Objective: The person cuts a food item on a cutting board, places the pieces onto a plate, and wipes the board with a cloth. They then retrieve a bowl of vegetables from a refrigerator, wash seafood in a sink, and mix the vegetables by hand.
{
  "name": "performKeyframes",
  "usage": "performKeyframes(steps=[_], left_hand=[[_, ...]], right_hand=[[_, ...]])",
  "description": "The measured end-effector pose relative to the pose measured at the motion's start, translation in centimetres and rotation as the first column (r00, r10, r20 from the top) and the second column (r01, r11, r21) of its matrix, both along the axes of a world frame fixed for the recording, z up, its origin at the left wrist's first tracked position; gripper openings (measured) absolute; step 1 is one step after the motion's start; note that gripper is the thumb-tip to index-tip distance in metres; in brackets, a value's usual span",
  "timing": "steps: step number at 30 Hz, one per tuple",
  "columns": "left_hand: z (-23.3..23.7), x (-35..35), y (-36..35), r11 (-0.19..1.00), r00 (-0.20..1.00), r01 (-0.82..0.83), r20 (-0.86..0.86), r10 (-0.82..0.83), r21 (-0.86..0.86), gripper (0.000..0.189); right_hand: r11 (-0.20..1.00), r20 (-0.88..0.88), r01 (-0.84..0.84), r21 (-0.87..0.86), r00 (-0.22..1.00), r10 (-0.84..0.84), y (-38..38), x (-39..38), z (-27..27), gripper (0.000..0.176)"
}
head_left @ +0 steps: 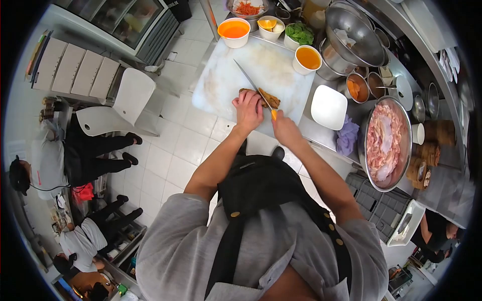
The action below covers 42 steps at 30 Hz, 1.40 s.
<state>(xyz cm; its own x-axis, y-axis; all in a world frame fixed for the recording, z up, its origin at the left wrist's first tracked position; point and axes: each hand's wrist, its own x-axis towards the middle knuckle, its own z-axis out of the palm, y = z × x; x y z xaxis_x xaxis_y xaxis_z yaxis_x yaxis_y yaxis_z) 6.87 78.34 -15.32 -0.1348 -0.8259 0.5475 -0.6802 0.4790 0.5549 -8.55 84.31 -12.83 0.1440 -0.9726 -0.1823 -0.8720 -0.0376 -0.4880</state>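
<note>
My right hand [287, 131] is wrapped round the yellow handle of a knife [247, 74]. Its long blade slants away across the white cutting board [215, 80] and crosses a browned piece of food [271, 99], which looks like cooked meat. My left hand [248, 110] presses on that piece from the left, fingers curled close to the blade and partly covering the food. Tubs of orange liquid stand at the board's far left corner [234, 32] and right edge [307, 59].
A white square bowl [329, 107] and a purple cloth [347, 135] lie right of the board. Beyond them is a large steel bowl of raw meat [385, 140]. Green leaves [299, 34] and orange wedges [266, 24] fill containers behind. Other people are at left and lower right.
</note>
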Motion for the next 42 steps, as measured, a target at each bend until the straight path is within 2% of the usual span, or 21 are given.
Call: performKeyframes(steps=[2,4,5,16,22,29,31,36,38,39,41,42], left_hand=[[0.3,0.6,0.1,1.0,1.0,0.014,-0.012,-0.014,-0.015,0.022],[0.2,1.3,0.1,0.999,0.988,-0.025,-0.151,0.029,0.026,0.02],[0.1,1.7,-0.1,0.999,0.988,-0.026,-0.152,0.03,0.024,0.02],[0.0,2.0,-0.4,0.999,0.999,-0.04,-0.034,0.041,0.028,0.023],[-0.3,2.1,-0.5,0.999,0.999,-0.033,-0.038,0.034,0.025,0.024],[-0.5,2.0,-0.6,0.999,0.999,-0.036,-0.029,0.037,0.022,0.023],[-0.5,2.0,-0.6,0.999,0.999,-0.042,-0.019,0.042,0.027,0.023],[-0.2,1.7,-0.4,0.999,0.999,-0.047,-0.011,0.047,0.024,0.023],[-0.1,1.8,-0.6,0.998,0.999,-0.05,0.002,0.05,0.033,0.024],[-0.2,1.9,-0.5,0.999,0.999,-0.043,-0.013,0.043,0.034,0.024],[-0.4,1.9,-0.9,0.998,0.998,-0.053,-0.033,0.054,0.03,0.023],[-0.5,1.9,-0.6,0.998,0.998,-0.046,-0.037,0.047,0.032,0.023]], right_hand=[[1.0,-0.001,0.001,-0.026,1.0,-0.001,0.4,0.3,1.0,0.024],[0.995,-0.021,0.013,0.098,1.0,-0.011,2.6,-0.6,5.3,0.025],[0.995,-0.022,0.012,0.096,1.0,-0.01,3.7,-0.8,5.8,0.025],[0.992,-0.021,0.033,0.118,0.999,-0.03,5.7,-0.1,7.6,0.028],[0.982,-0.1,0.005,0.189,0.995,0.015,4.9,-0.1,8.7,0.03],[0.982,-0.09,-0.023,0.187,0.995,0.041,5.2,-0.9,9.5,0.031],[0.941,-0.174,-0.001,0.34,0.983,0.064,6.3,-1.8,11.7,0.028],[0.978,-0.072,-0.06,0.197,0.995,0.075,2.1,0.4,6.0,0.03],[0.988,-0.056,-0.074,0.132,0.995,0.082,2.9,-0.4,6.1,0.03],[0.988,-0.057,-0.08,0.134,0.994,0.088,4.7,-1.4,7.1,0.03],[0.948,-0.126,-0.03,0.316,0.989,0.073,7.0,-3.1,8.8,0.03],[0.966,-0.09,-0.001,0.259,0.996,0.025,7.0,-2.4,6.3,0.029]])
